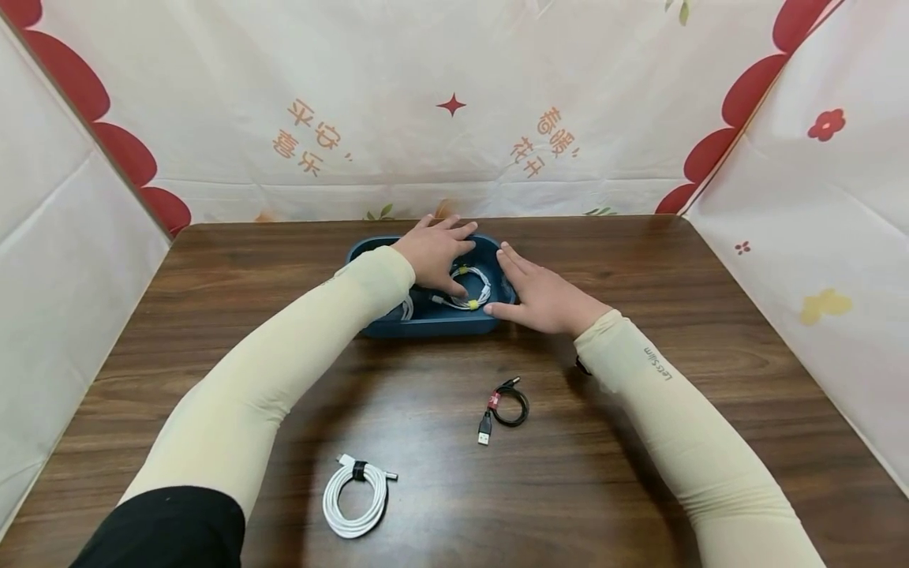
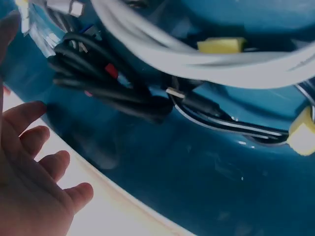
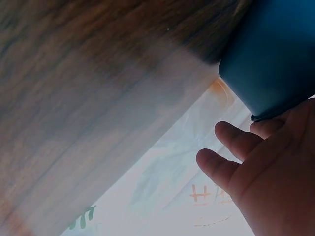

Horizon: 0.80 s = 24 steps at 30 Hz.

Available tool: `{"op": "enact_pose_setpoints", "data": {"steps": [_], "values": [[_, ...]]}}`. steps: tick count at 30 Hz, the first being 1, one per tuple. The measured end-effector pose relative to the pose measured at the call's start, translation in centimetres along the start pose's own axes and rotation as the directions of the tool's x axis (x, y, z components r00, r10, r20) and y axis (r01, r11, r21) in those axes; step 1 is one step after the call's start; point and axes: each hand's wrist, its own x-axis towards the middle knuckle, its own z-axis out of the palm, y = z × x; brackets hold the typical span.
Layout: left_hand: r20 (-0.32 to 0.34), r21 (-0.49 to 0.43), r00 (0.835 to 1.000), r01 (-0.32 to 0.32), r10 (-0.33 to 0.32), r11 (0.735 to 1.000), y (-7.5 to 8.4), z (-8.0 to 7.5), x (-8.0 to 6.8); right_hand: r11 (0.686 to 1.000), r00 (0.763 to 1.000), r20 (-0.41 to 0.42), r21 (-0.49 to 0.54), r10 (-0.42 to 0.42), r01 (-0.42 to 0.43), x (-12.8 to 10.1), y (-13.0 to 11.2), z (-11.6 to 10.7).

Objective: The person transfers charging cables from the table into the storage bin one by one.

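A blue bin [image 1: 433, 327] stands near the table's back edge and holds several coiled cables. My left hand [image 1: 436, 252] reaches over it with fingers spread, holding nothing visible. In the head view its thumb overlaps a white cable [image 1: 486, 296] with yellow ties; I cannot tell whether they touch. The left wrist view shows black coiled cables [image 2: 108, 83] deeper in the bin [image 2: 197, 191], apart from the fingers [image 2: 54, 164]. At the bin's right end is my right hand [image 1: 543, 298], its fingers extended along the rim. The right wrist view shows that hand [image 3: 280, 172] against the bin's edge.
On the brown wooden table [image 1: 234, 315], a black USB cable [image 1: 524, 410] with a red tie lies in front of the bin. A white coiled cable [image 1: 341, 517] with a black strap lies nearer, to the left. A patterned cloth [image 1: 398, 142] hangs behind the table.
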Motion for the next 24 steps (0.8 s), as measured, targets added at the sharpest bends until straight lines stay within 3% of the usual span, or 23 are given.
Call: {"op": "enact_pose_setpoints", "data": {"steps": [6,12,19,24], "values": [[-0.065,-0.047,0.998,0.002,-0.005,0.999,-0.4,-0.8,-1.8,1.000,1.000,0.009,0.005,0.000,0.000,0.2,-0.4,-0.1],[-0.126,-0.044,0.992,-0.007,0.001,0.999,1.2,-2.9,-5.5,1.000,1.000,0.020,0.011,0.000,0.000,0.3,-0.5,0.0],[-0.144,-0.007,0.986,-0.083,0.082,0.996,2.9,-4.3,-9.8,1.000,1.000,0.013,0.004,-0.006,0.006,0.2,-0.4,-0.2],[-0.147,0.010,0.974,-0.171,0.171,0.985,3.8,-3.4,-13.3,1.000,1.000,0.004,0.001,-0.006,0.006,0.1,-0.3,0.0]]}}
